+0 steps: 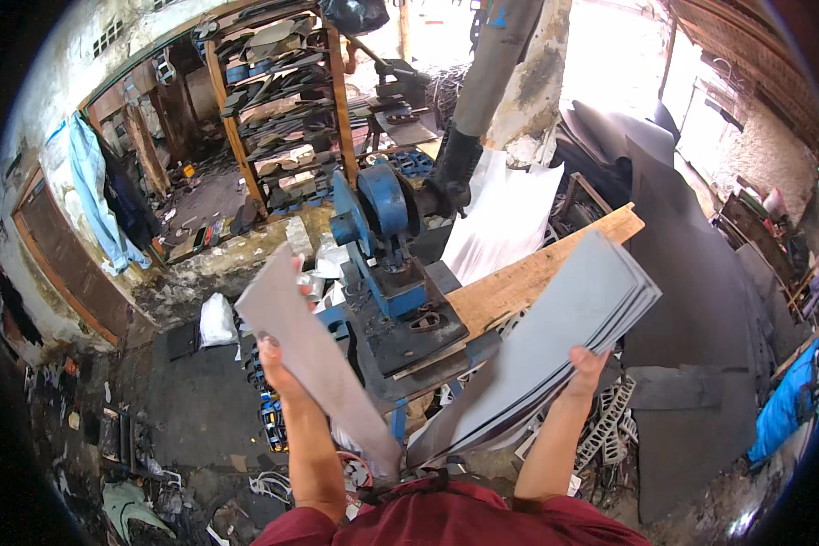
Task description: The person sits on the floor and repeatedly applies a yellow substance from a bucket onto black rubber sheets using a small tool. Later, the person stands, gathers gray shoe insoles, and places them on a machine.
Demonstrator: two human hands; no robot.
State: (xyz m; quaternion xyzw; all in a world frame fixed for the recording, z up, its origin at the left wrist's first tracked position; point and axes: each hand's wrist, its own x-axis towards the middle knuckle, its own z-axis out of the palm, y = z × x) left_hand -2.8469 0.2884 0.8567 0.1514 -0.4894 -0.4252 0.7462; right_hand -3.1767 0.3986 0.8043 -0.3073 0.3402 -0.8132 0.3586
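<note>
My left hand (280, 362) is closed around the left edge of a long grey-beige sheet (323, 355), thumb in front and fingertips showing behind it. On the other side, my right hand (589, 366) grips the outer edge of a stack of grey sheets (555, 318), whose layers fan slightly apart. Both the sheet and the stack slant outward from their lower ends, which meet close to my body. Between and beyond them stands a blue press machine (391, 237) with a wheel and a dark flat base.
A wooden board (541, 264) extends right from the machine. Large dark sheets (692, 300) drape at the right, near a blue tarp (785, 400). A rack (287, 100) full of cut pieces stands at the back left. Perforated offcuts (607, 423) and scraps litter the floor.
</note>
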